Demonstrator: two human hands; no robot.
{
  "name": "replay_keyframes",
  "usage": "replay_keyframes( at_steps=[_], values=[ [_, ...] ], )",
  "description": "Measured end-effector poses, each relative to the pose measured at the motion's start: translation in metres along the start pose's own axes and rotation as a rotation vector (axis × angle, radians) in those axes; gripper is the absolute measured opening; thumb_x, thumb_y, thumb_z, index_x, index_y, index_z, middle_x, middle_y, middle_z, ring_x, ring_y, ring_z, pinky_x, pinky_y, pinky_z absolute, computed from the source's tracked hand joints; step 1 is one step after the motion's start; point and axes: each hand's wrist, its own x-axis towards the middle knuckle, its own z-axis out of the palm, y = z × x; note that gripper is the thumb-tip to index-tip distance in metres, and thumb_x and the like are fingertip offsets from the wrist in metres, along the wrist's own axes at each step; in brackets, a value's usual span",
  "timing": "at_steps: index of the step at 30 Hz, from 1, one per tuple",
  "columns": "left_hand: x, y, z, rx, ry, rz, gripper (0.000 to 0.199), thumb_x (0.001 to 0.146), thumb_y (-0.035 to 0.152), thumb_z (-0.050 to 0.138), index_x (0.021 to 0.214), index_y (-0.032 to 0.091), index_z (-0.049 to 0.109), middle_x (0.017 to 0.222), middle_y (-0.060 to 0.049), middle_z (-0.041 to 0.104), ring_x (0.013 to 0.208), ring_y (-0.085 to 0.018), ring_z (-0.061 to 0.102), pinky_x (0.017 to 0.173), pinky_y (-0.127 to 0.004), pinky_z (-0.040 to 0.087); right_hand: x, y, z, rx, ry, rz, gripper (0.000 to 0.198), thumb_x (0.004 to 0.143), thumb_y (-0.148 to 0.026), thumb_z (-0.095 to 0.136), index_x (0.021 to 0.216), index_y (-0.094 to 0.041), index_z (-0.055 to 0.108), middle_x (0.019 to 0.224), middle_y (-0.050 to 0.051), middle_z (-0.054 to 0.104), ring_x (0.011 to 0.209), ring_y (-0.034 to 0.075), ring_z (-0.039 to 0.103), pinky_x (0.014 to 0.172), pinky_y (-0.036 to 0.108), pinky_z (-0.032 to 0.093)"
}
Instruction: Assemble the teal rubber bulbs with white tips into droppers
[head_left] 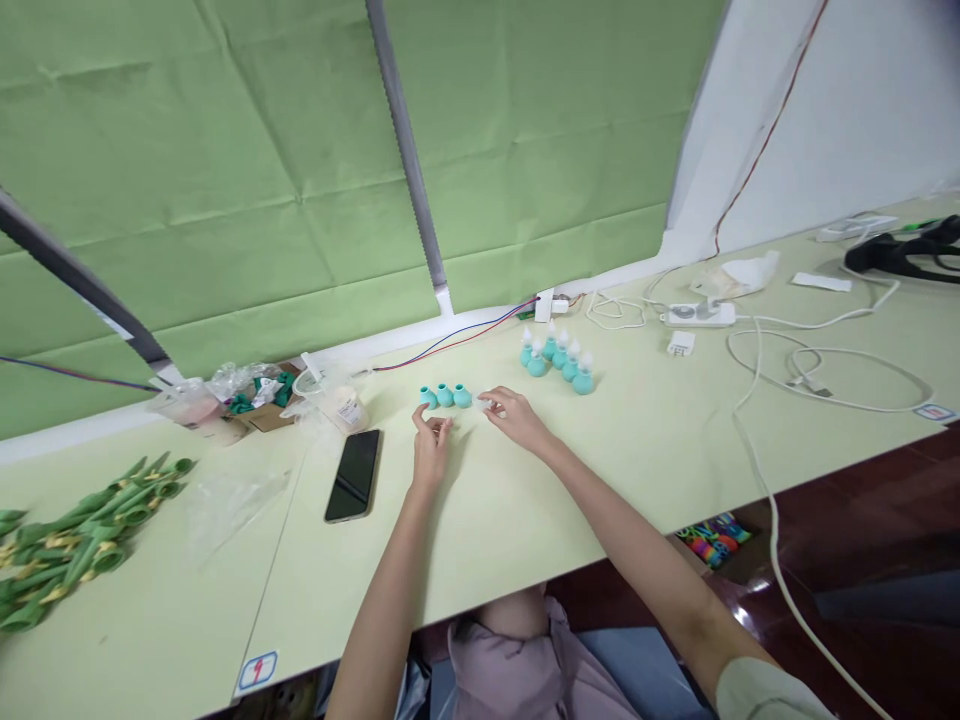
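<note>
Three small teal pots with open round mouths stand in a row on the table. Just in front of them is my left hand, its fingers bent and thumb and index apart, with the index close to the leftmost pot. Whether it touches that pot I cannot tell. My right hand pinches a small whitish translucent piece to the right of the row; its exact shape is too small to make out. Further right and back, several teal pots with white pointed tops stand upright in a cluster.
A black phone lies left of my hands. Beyond it are a bagged cup, a cardboard box and green tube-like pieces. On the right lie a power strip, a charger and looping white cables.
</note>
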Motion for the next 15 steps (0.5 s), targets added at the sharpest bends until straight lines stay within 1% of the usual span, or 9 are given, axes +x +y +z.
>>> replay_keyframes(
  at_steps=[4,9,11,15],
  values=[
    [-0.0004,-0.0014,0.0020,0.015,-0.021,0.013,0.047,0.084,0.039,0.046,0.123,0.020,0.026,0.084,-0.003,0.063,0.073,-0.014,0.059,0.072,-0.029,0.042,-0.0006,-0.0018,-0.0019,-0.084,-0.132,-0.024,0.025,0.079,-0.013,0.051,0.101,-0.016,0.063,0.096,0.007,0.061,0.067,0.011,0.057,0.073,0.028,0.051],
    [-0.0017,-0.0009,0.0029,0.033,-0.027,-0.006,0.048,0.083,0.042,0.046,0.122,0.019,0.028,0.082,-0.003,0.064,0.063,-0.013,0.056,0.065,-0.027,0.041,-0.0010,-0.0035,-0.0049,-0.139,-0.230,-0.018,0.024,0.080,-0.013,0.053,0.103,-0.014,0.062,0.095,0.007,0.062,0.071,0.012,0.058,0.076,0.029,0.049],
    [-0.0018,-0.0009,0.0026,0.034,-0.046,-0.002,0.047,0.084,0.042,0.044,0.122,0.019,0.029,0.082,-0.003,0.064,0.062,-0.013,0.056,0.063,-0.027,0.040,-0.0024,-0.0024,-0.0044,-0.201,-0.264,-0.062,0.026,0.081,-0.014,0.053,0.106,-0.016,0.060,0.097,0.007,0.062,0.076,0.014,0.059,0.081,0.031,0.047],
    [-0.0018,-0.0010,0.0025,0.019,-0.085,0.017,0.046,0.084,0.043,0.043,0.121,0.019,0.030,0.082,-0.003,0.064,0.066,-0.014,0.057,0.065,-0.026,0.040,-0.0057,0.0004,0.0010,-0.312,-0.309,-0.164,0.028,0.082,-0.018,0.054,0.110,-0.016,0.058,0.101,0.009,0.060,0.096,0.019,0.056,0.088,0.034,0.044]
  ],
)
